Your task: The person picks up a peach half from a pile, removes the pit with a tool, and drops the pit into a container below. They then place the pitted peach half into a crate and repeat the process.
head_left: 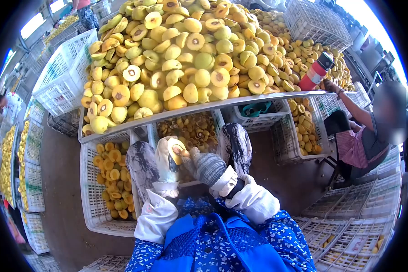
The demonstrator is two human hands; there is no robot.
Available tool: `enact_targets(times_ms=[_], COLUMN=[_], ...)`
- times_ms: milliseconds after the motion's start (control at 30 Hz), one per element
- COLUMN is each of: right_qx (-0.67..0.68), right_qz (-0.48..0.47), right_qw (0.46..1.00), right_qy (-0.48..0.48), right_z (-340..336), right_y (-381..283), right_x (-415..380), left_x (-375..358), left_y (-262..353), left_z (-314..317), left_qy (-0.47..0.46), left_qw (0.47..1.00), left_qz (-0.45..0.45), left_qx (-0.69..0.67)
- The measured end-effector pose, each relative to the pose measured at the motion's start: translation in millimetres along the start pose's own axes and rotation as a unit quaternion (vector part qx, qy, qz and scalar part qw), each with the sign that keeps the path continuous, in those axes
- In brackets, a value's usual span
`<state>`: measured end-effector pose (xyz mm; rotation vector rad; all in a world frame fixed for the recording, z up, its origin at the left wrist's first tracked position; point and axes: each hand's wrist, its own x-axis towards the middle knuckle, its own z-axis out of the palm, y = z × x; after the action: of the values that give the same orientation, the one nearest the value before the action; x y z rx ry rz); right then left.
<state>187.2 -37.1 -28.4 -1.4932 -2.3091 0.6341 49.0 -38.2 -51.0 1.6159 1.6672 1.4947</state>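
Note:
Between my knees, my left hand (166, 167), in a white glove, is closed around a halved yellow peach (177, 147) with its cut face and brown centre turned up. My right hand (208, 168) wears a grey knitted glove and meets the fruit from the right. Its fingers are curled together with the fingertips right at the cut face; I cannot tell what they hold. A narrow dark shape (172, 160) shows just below the peach half. Beneath both hands stands a crate of brownish fruit pieces (190, 129).
A metal-edged table (204, 110) heaped with peach halves (177, 59) spans the front. A white crate of pitted halves (88, 181) stands at my left, another fruit-filled crate (308, 131) under the table at right. A red bottle (313, 75) rests on the table near a seated person (371, 136).

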Motion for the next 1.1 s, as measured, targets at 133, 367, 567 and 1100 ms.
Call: enact_targets(times_ms=[133, 367, 567, 1100], right_qx=[-0.001, 0.042, 0.207, 0.136], right_qz=[-0.016, -0.029, 0.032, 0.004], right_qw=[1.0, 0.998, 0.972, 0.991], right_qy=[-0.023, 0.021, 0.108, 0.022], right_z=[-11, -4, 22, 38], right_y=[1, 11, 10, 17], right_x=[-2, -3, -19, -40], left_x=[1, 2, -1, -24], left_y=[-2, -8, -13, -12], left_z=[-3, 5, 11, 20], left_qy=[-0.043, -0.055, -0.012, -0.001], left_qw=[0.998, 0.923, 0.868, 0.866], left_qz=[0.037, -0.144, -0.24, -0.25], left_qx=[0.031, -0.353, -0.435, -0.433])
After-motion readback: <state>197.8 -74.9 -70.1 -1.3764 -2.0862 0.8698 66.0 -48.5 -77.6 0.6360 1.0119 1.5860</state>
